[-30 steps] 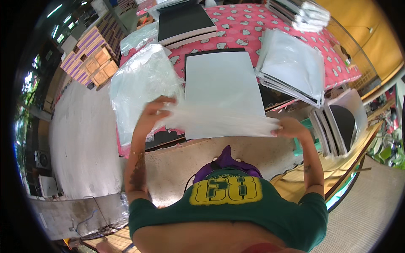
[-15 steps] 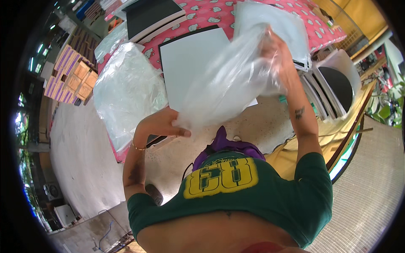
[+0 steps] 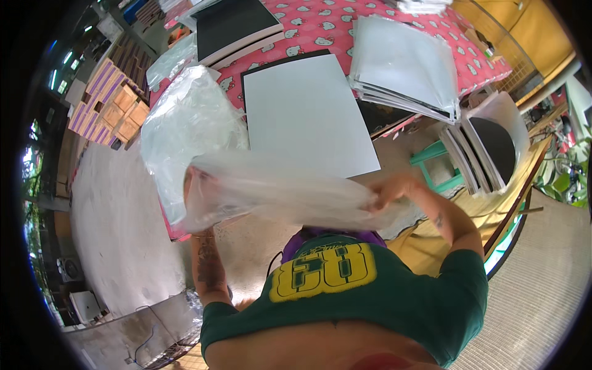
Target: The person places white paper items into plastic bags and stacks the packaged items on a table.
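Note:
A clear plastic bag [image 3: 277, 188] stretches sideways between my hands, blurred by motion, above the near table edge. My right hand [image 3: 398, 188] pinches its right end. My left hand [image 3: 198, 185] is at the other end, seen through the film with its fingers partly hidden; it appears to grip the bag there. Just beyond lies a large white sheet [image 3: 305, 114] on top of a black-edged board [image 3: 283, 60]. To the left, a heap of loose clear plastic bags [image 3: 191, 123] covers the table's corner.
The table has a pink patterned cover [image 3: 308, 28]. A stack of plastic-sleeved sheets [image 3: 404, 61] lies at the right, a thick black-topped stack [image 3: 234, 28] at the far left. More sleeved boards [image 3: 478, 151] stand on a green stool [image 3: 435, 166]. Wooden pallets [image 3: 111, 105] stand at left.
The bag has swung down toward me and is now spread sideways, uncovering the white sheet. My right hand has come down and nearer; my left has moved slightly left, behind the film.

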Tool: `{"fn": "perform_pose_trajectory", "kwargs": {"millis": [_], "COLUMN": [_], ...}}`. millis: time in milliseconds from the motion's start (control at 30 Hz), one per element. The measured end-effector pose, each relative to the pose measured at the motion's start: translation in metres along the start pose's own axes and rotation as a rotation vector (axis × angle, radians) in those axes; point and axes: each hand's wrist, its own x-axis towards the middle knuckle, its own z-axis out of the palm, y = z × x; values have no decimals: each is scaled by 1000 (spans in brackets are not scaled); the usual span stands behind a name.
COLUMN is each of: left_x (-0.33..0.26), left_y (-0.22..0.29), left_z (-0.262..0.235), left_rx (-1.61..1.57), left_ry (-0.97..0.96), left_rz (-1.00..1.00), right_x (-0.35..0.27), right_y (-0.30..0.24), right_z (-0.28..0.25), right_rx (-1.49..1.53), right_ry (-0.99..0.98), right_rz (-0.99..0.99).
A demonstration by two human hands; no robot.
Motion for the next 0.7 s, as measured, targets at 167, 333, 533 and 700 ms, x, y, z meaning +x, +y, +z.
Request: {"fn": "perform_pose_trajectory", "kwargs": {"millis": [167,333,533,700], "left_x": [28,22,32,26], "left_y": [-22,-65,-175,-166], "left_z": [-171,-162,-120,-118], "left_rx": [250,535,1086,1349], "left_ry": [-76,152,609,456], "left_rz": [158,297,489,480], "right_x": [-10,-13,53,83], "right_y": [5,62,89,97], "right_z": [44,86,94,101], "right_rx": [838,1035,388,158], "right_ry": [-167,427,1442,1675], "right_rz": [-260,87,73,44]}}
